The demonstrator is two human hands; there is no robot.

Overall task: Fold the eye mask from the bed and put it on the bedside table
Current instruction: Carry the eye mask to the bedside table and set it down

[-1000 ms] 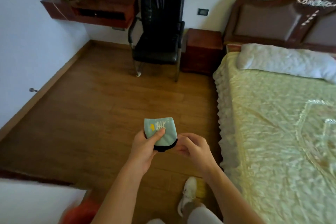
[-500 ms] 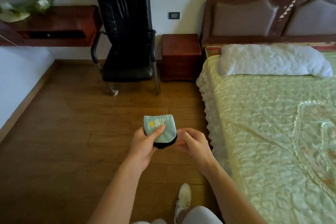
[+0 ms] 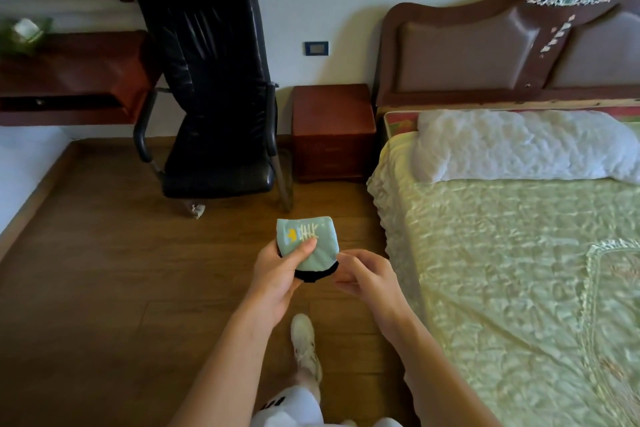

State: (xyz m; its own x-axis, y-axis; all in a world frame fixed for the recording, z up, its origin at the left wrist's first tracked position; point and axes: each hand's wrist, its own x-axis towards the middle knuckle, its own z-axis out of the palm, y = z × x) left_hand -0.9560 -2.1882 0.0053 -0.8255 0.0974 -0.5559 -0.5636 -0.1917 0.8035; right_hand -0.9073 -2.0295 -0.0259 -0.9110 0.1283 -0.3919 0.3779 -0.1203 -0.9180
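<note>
The eye mask (image 3: 311,243) is folded into a small pale green pad with a black edge and a fish-bone print. My left hand (image 3: 277,274) grips it, thumb pressed on its top face. Beside it on the right, my right hand (image 3: 367,276) has its fingers curled and its fingertips at the black edge; whether they pinch the edge I cannot tell. Both hands hover over the wooden floor, left of the bed (image 3: 519,270). The red-brown bedside table (image 3: 332,114) stands ahead against the wall, between a chair and the headboard, with nothing on its top.
A black leather chair (image 3: 214,121) stands just left of the bedside table. A wall-mounted wooden shelf (image 3: 69,80) is at far left. A white pillow (image 3: 519,146) lies at the head of the bed. My white shoe (image 3: 304,340) is on the floor below my hands.
The view has swung right and moved closer, so the bedside table and bed now sit more centrally. The hands keep the same hold on the folded eye mask.
</note>
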